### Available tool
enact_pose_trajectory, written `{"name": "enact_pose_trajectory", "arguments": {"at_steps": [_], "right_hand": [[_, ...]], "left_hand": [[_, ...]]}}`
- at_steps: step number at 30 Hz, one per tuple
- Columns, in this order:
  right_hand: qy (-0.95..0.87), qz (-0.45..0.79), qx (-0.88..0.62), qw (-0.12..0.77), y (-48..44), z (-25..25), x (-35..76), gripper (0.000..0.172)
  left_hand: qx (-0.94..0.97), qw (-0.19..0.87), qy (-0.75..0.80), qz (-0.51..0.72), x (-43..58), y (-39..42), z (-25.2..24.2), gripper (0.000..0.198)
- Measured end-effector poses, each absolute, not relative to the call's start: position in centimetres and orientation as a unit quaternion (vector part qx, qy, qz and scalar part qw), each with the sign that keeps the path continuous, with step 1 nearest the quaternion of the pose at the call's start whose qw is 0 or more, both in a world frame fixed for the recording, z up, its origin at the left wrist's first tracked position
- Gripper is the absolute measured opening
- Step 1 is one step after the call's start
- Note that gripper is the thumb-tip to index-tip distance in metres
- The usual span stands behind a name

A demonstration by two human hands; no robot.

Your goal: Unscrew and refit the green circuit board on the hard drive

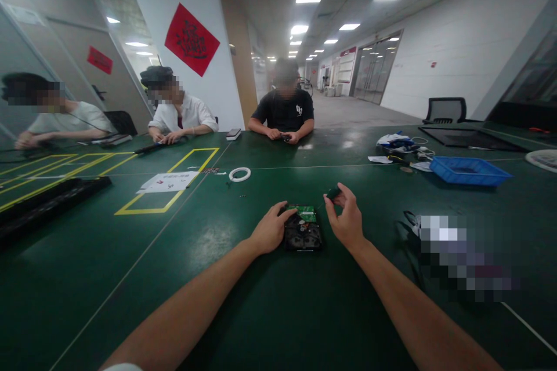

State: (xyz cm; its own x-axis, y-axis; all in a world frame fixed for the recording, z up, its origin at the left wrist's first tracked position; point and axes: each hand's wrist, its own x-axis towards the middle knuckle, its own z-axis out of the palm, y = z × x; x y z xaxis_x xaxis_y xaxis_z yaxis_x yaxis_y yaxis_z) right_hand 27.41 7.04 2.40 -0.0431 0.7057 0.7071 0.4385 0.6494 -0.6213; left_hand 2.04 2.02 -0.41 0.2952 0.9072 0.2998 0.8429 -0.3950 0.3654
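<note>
A hard drive [303, 237] lies flat on the green table in front of me, its green circuit board [308, 214] facing up at the far end. My left hand [270, 231] grips the drive's left side, with the thumb reaching over the board. Just right of the drive, my right hand [346, 217] is raised and pinches a small screwdriver [333, 192] by its dark handle. Its thin shaft slants down toward the drive's far right corner; whether the tip touches is too small to tell.
Beyond the drive lie a white ring [239, 174] and a paper sheet [169, 182] inside yellow tape. A blue tray [470, 171] and a bundle of cables [395, 142] sit to the right, a blurred-out object [461, 252] nearer. Three people sit across the table.
</note>
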Motion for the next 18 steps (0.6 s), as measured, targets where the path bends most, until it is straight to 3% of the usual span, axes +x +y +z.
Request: {"name": "enact_pose_trajectory", "arguments": {"at_steps": [8,18], "right_hand": [[-0.721,0.16,-0.386,0.553,6.9,2.1,26.7,0.057],[-0.742,0.082,-0.333,0.576,8.1,1.0,26.9,0.057]], "left_hand": [[0.805,0.071,0.537,0.242,2.1,1.9,-0.2,0.062],[0.8,0.087,0.539,0.25,2.0,2.1,-0.5,0.065]]}}
